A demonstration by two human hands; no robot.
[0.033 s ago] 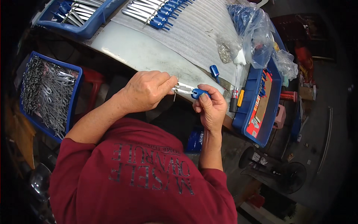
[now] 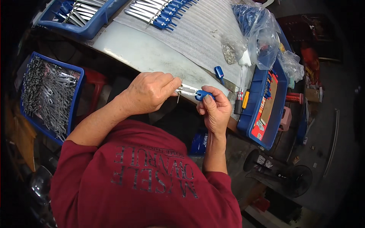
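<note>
My left hand [image 2: 150, 92] is closed round a silver metal part [image 2: 187, 90] with two narrow arms and a thin crosswise pin. Its other end lies hidden in my fist. Between thumb and fingers, my right hand [image 2: 217, 110] pinches a blue plastic piece [image 2: 200, 95] with a notched end. The tips of the metal arms meet that notched end; how far they go in I cannot tell. Both hands are just off the table's near edge. A similar blue piece [image 2: 218, 72] lies on the table, beyond my right hand.
Assembled blue-and-silver pieces [image 2: 161, 15] lie in a row on the foam-covered table [image 2: 197, 34]. A blue bin [image 2: 78, 102] of metal parts stands at left, another blue bin [image 2: 89, 32] far left. Screwdrivers [image 2: 245, 99] lie beside a blue tray [image 2: 262, 140] and plastic bags [image 2: 262, 38] at right.
</note>
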